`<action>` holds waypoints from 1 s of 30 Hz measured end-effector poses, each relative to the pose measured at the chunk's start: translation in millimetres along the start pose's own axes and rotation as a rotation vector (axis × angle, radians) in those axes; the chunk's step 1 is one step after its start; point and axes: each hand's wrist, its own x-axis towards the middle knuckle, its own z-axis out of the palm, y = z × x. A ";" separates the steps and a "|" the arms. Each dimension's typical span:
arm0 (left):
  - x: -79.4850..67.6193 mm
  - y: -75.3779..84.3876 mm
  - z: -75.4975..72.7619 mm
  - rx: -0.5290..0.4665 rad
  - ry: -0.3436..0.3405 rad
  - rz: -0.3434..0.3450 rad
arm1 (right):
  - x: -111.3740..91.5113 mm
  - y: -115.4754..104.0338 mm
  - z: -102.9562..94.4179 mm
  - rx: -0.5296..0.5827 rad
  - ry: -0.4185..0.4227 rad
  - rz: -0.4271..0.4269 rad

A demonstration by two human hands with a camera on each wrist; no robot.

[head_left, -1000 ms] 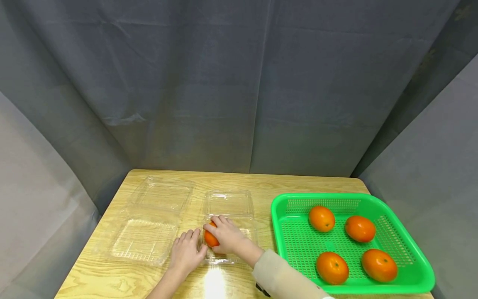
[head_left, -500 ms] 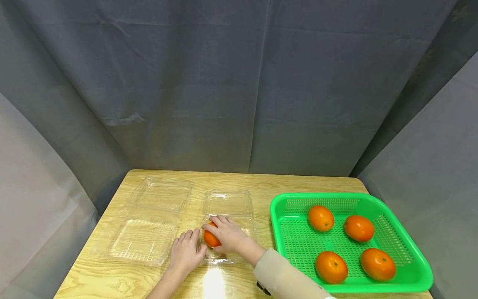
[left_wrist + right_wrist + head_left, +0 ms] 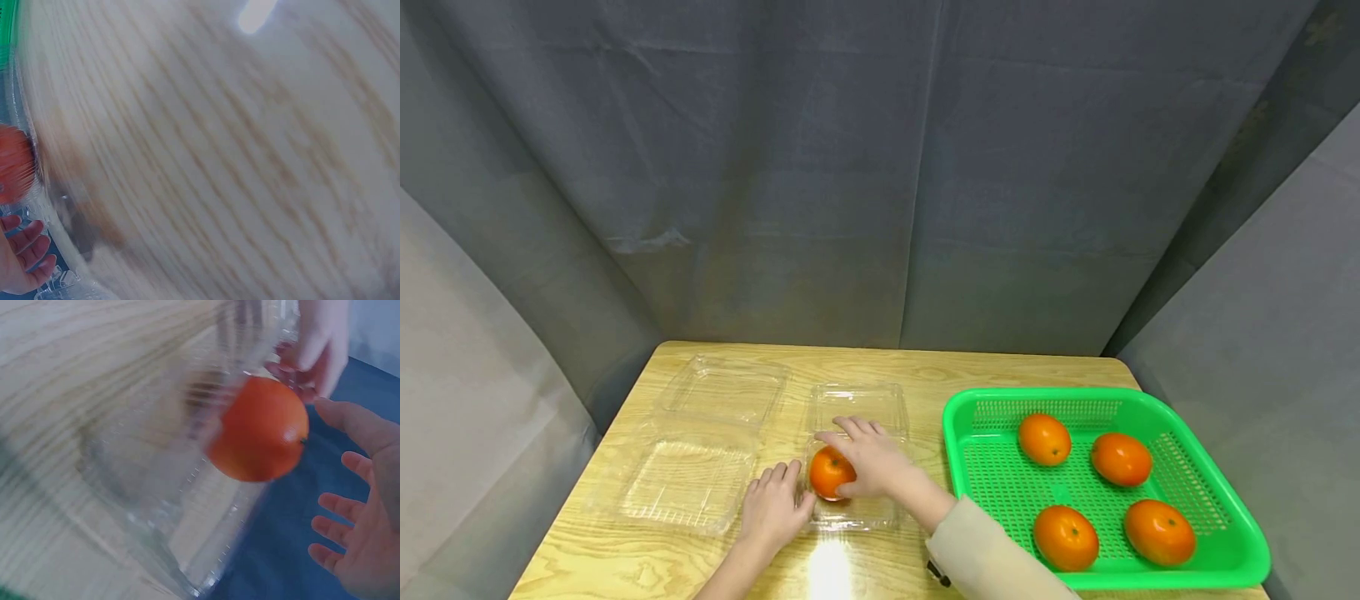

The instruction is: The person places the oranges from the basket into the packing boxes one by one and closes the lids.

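Observation:
An orange (image 3: pixel 831 473) sits in the left part of the small clear plastic clamshell box (image 3: pixel 861 512), whose lid is folded back. My right hand (image 3: pixel 876 462) is spread over the fruit's right side; in the right wrist view its thumb and fingers stand off the orange (image 3: pixel 262 431), holding nothing. My left hand (image 3: pixel 773 508) lies at the box's left edge, fingers extended and thumb beside the rim. Whether it touches the rim I cannot tell. The left wrist view shows part of the orange (image 3: pixel 14 164) and fingers (image 3: pixel 28 247) at its left edge.
A larger clear clamshell box (image 3: pixel 688 479) lies unfolded on the left of the wooden table (image 3: pixel 587 546). On the right stands a green plastic basket (image 3: pixel 958 467) with several oranges (image 3: pixel 1122 458) in it. Grey curtains (image 3: pixel 790 208) hang behind and beside the table.
My right hand has let go of the orange and drawn back slightly to the right, its fingers spreading. More of the orange shows. My left hand has stayed in place.

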 end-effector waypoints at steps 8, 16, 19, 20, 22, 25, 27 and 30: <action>-0.3 0.5 0.2 -0.007 0.010 0.001 | -11.3 8.7 -29.5 0.072 0.070 0.067; -0.8 0.0 0.8 -0.005 0.013 -0.006 | -28.8 23.9 -46.7 0.145 0.191 0.133; -1.2 0.1 0.6 -0.005 0.013 -0.007 | -38.9 29.8 -51.7 0.153 0.224 0.171; -1.2 0.1 0.5 -0.006 0.013 -0.006 | -42.5 32.1 -52.9 0.159 0.233 0.182; -1.3 0.2 0.4 -0.005 0.011 -0.004 | -49.7 36.8 -55.3 0.163 0.247 0.209; -1.1 0.2 0.2 -0.001 0.012 -0.001 | -60.5 44.0 -57.8 0.181 0.273 0.247; -1.0 0.3 -0.1 -0.002 0.012 0.000 | -67.4 49.1 -57.6 0.190 0.294 0.272; -0.8 0.7 -0.5 0.000 0.016 -0.001 | -77.7 56.2 -55.8 0.190 0.312 0.316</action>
